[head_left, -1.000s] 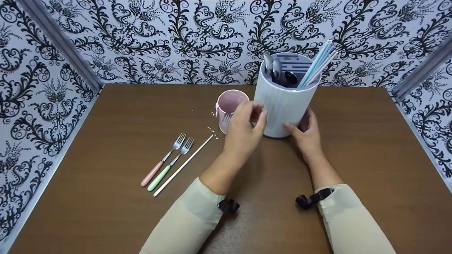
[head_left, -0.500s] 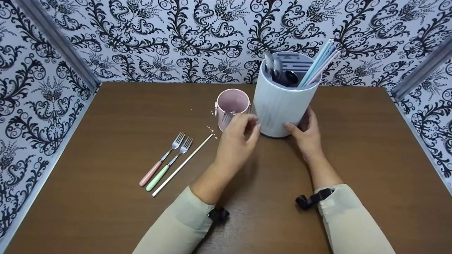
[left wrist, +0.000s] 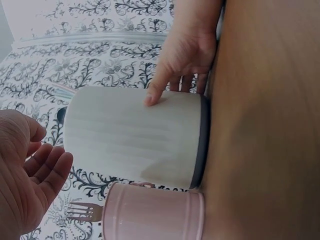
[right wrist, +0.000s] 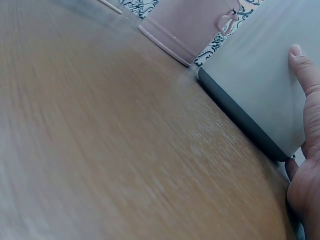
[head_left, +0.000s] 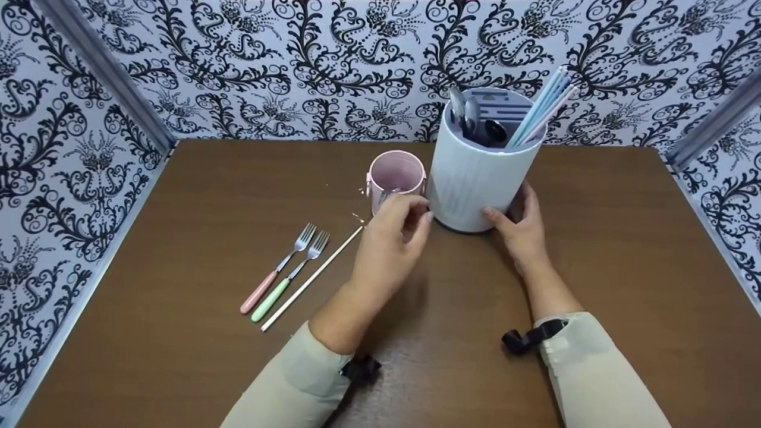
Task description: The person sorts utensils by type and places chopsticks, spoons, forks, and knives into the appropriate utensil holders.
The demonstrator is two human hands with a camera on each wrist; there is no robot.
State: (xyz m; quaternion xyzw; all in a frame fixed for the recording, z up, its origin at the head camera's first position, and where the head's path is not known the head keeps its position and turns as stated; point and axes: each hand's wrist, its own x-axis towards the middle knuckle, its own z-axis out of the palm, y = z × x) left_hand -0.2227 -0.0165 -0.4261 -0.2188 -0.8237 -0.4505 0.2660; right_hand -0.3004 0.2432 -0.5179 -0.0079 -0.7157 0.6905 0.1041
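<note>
My right hand (head_left: 523, 229) grips the lower right side of a white utensil holder (head_left: 475, 184), thumb in front and fingers behind. Spoons (head_left: 471, 114) and several pale blue and pink chopsticks (head_left: 541, 107) stick up from its top. Loosely curled, my left hand (head_left: 389, 244) hovers in front of a pink cup (head_left: 397, 169) with nothing visible between its fingers. In the left wrist view the tines of a fork (left wrist: 85, 211) poke out of that cup; its handle is hidden inside.
A pink-handled fork (head_left: 276, 270), a green-handled fork (head_left: 291, 276) and a thin white stick (head_left: 312, 278) lie side by side on the brown table (head_left: 178, 249). Small pale crumbs (head_left: 358, 217) are scattered near the cup. Patterned walls (head_left: 267, 65) border the table behind and at the sides.
My left hand has drawn back from beside the utensil holder, moving down and to the left. My right hand keeps its place on the holder.
</note>
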